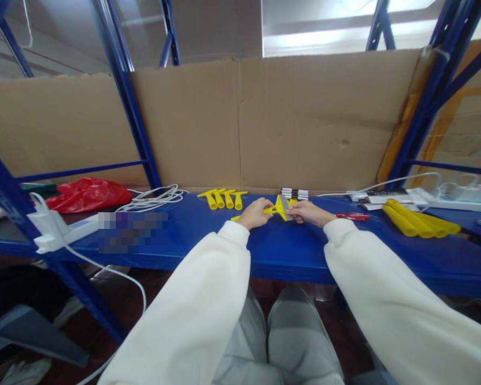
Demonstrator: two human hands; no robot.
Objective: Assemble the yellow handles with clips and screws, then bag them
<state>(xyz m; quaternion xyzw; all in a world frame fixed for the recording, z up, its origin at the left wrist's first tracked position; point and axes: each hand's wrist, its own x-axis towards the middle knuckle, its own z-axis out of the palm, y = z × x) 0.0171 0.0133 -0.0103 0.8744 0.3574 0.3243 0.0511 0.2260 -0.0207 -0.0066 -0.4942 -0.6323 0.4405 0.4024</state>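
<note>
In the head view a yellow scraper (279,208) with a wide head is held just above the blue shelf, in front of me. My left hand (256,213) is closed round its yellow handle, part of which sticks out behind the fingers. At the other end, my right hand (308,212) pinches the flat grey metal blade (285,202) at the head. Right behind lies a small stack of black-and-white packs (295,192), with a bit of yellow partly hidden by my hand. A red screwdriver (353,216) rests by my right wrist.
Several yellow T-shaped pieces (218,200) stand left of my hands. Yellow tubes (420,220) lie on the right. White cables (156,199), a red bag (88,194) and a power strip (80,227) occupy the left. Cardboard (288,117) walls the back; blue posts (130,101) frame the blue shelf (208,243).
</note>
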